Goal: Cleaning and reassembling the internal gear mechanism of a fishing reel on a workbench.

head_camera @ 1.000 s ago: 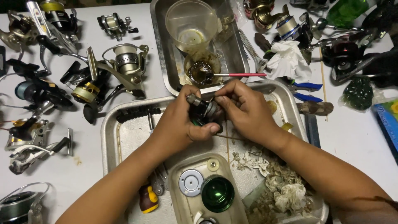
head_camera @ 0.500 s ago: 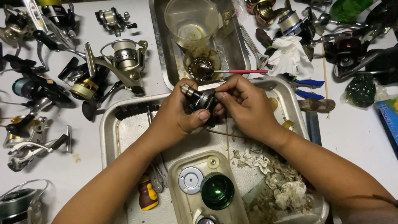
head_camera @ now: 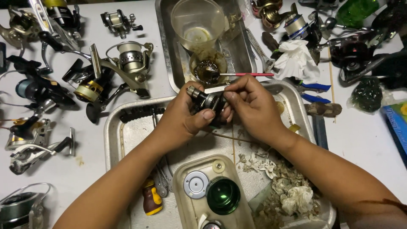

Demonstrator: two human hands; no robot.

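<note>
Left hand (head_camera: 184, 121) curls closed around a dark reel part (head_camera: 207, 103), thumb across it; right hand (head_camera: 250, 106) pinches its right side.

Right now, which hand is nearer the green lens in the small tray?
Left. The left hand is just up-left of the green lens; the right hand sits farther up, slightly right.

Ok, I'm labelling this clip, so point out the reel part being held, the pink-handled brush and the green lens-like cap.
reel part (head_camera: 207, 103), head view, on its dark body between the hands.
pink-handled brush (head_camera: 248, 74), head view, mid handle.
green cap (head_camera: 223, 195), head view, centre of its glossy top.
</note>
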